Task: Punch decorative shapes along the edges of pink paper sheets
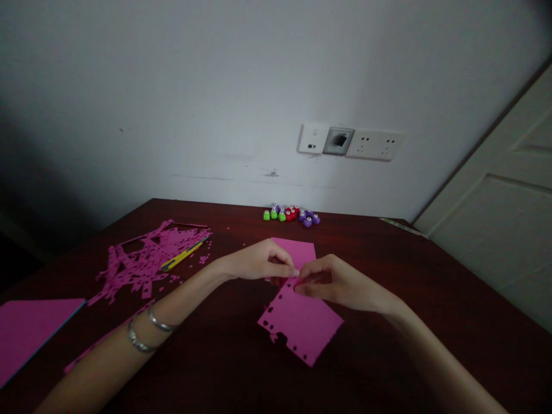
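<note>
A pink sheet of paper (306,322) is tilted above the table in front of me, with small dark punched holes along its left and lower edges and a ragged notch at the lower left. My right hand (336,282) pinches its upper edge between thumb and fingers. The fingertips of my left hand (267,261) are closed at the same upper corner, meeting the right fingertips. A small reddish patch shows under the left fingers; I cannot tell what it is. Behind the hands lies another pink sheet (297,248), partly covered.
Pink paper scraps (146,259) are heaped at the left, with a yellow utility knife (185,254) beside them. A pink sheet stack (34,330) lies front left; a pink strip (103,339) runs under my left forearm. Small green, red and purple craft punches (290,215) stand near the wall.
</note>
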`<move>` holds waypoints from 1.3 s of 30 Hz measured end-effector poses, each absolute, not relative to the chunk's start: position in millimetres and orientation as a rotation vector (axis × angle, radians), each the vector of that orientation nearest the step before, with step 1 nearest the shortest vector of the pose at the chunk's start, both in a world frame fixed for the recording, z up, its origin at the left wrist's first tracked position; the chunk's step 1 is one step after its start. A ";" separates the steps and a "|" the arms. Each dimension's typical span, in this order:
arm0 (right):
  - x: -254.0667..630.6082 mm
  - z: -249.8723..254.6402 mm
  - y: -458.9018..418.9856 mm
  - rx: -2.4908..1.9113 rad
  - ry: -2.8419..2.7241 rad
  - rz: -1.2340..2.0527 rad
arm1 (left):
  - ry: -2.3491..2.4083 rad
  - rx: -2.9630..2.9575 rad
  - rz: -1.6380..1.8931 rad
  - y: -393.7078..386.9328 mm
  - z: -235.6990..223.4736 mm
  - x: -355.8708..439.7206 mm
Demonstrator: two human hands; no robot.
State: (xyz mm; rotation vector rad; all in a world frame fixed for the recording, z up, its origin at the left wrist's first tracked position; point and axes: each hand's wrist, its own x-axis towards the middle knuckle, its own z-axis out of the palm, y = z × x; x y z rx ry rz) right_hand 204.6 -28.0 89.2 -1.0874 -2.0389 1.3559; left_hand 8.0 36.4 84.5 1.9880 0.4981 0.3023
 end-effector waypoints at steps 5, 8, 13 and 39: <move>202.0 86.3 -28.0 -1.060 -1.963 1.403 | 0.484 1.979 0.334 34.5 83.0 10.3; 201.4 84.5 -29.0 -1.085 -1.947 1.389 | 0.474 1.983 0.337 33.6 83.1 12.2; 199.5 82.5 -29.1 -1.078 -1.904 1.355 | 0.498 2.026 0.431 32.9 82.1 14.9; 193.1 79.7 -32.7 -1.008 -1.731 1.299 | 0.397 1.508 0.558 30.2 59.2 21.4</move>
